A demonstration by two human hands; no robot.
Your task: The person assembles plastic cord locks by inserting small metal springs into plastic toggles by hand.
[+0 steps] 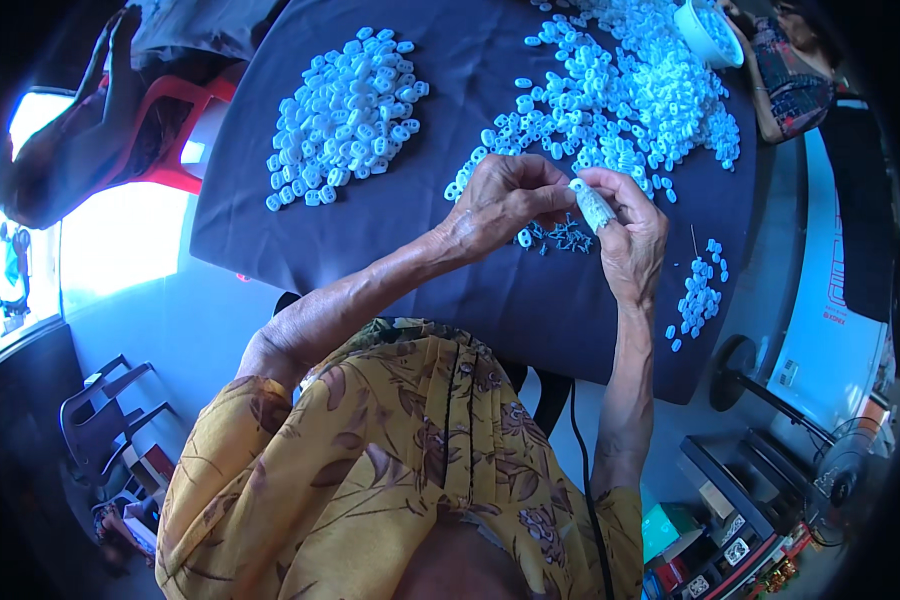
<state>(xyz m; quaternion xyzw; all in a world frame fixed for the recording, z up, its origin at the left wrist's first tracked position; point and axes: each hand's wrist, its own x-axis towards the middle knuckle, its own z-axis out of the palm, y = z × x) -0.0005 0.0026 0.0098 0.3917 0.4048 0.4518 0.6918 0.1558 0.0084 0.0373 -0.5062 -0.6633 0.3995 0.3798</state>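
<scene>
My left hand (500,205) and my right hand (635,235) meet over the table, fingertips almost together. Between the right thumb and fingers sits a small white plastic piece (577,185). A pale wrap (596,210) covers the right thumb. The left thumb and forefinger are pinched against the white piece; whatever they hold is too small to make out. Just below my hands lies a little pile of small dark screws (567,236). Beyond them spreads a big heap of white oval plastic pieces (620,95) with holes.
Another heap of white pieces (345,115) lies at the left of the dark tablecloth (370,245). A smaller group (698,300) is near the right edge. A white tub (708,35) stands at the far right, beside another person's arm (767,110). A red chair (160,135) stands left.
</scene>
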